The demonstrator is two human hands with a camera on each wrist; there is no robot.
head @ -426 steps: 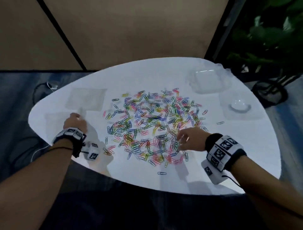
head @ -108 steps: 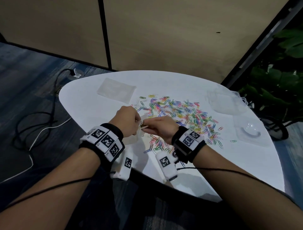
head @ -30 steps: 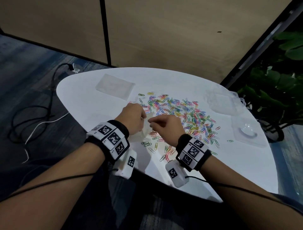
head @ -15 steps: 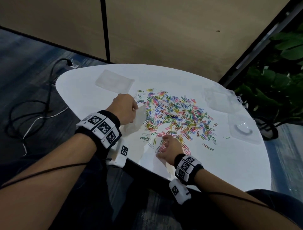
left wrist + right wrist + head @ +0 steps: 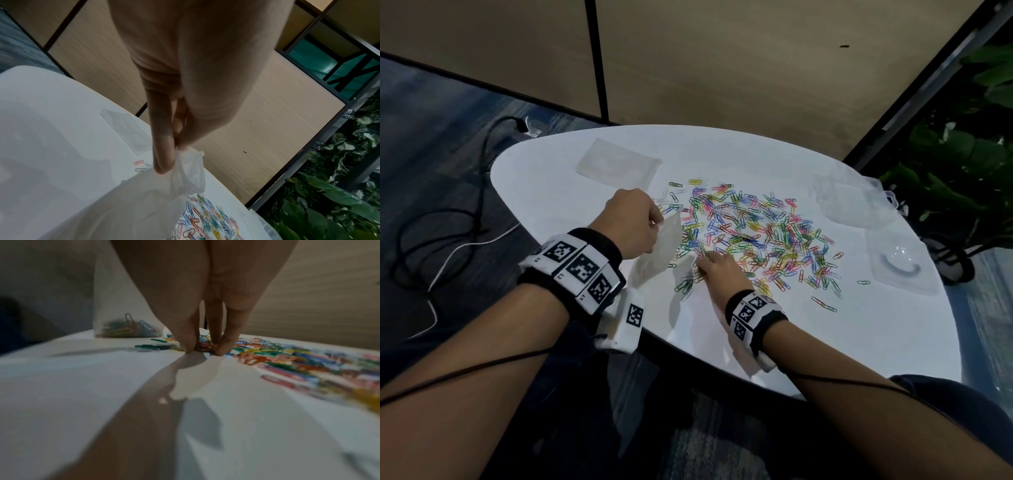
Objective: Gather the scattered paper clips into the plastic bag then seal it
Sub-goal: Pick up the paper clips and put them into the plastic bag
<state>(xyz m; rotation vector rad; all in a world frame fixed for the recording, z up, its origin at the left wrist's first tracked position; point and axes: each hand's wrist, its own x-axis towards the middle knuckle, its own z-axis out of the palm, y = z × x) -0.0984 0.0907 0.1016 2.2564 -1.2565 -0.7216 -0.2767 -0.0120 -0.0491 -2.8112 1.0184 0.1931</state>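
Note:
Many coloured paper clips (image 5: pixel 753 233) lie scattered across the middle of the white table (image 5: pixel 756 154). My left hand (image 5: pixel 655 219) pinches the top edge of a clear plastic bag (image 5: pixel 661 246), which hangs upright at the pile's left edge. In the left wrist view, thumb and finger of the left hand (image 5: pixel 174 154) grip the bag's (image 5: pixel 144 203) crumpled rim. A few clips (image 5: pixel 127 331) sit at the bag's bottom. My right hand (image 5: pixel 705 265) is down on the table at the pile's near edge. Its fingertips (image 5: pixel 189 344) close around a small cluster of clips (image 5: pixel 205 346).
A second flat plastic bag (image 5: pixel 618 166) lies at the table's far left. Clear plastic containers (image 5: pixel 852 202) and a clear tray (image 5: pixel 900 270) stand at the right. Cables (image 5: pixel 448 233) run over the floor at left; a plant (image 5: pixel 962 171) is at right.
My right hand left the bag's mouth, dropped toward the near table edge, then moved forward onto the clips. The left hand keeps holding the bag, now a little higher and more upright.

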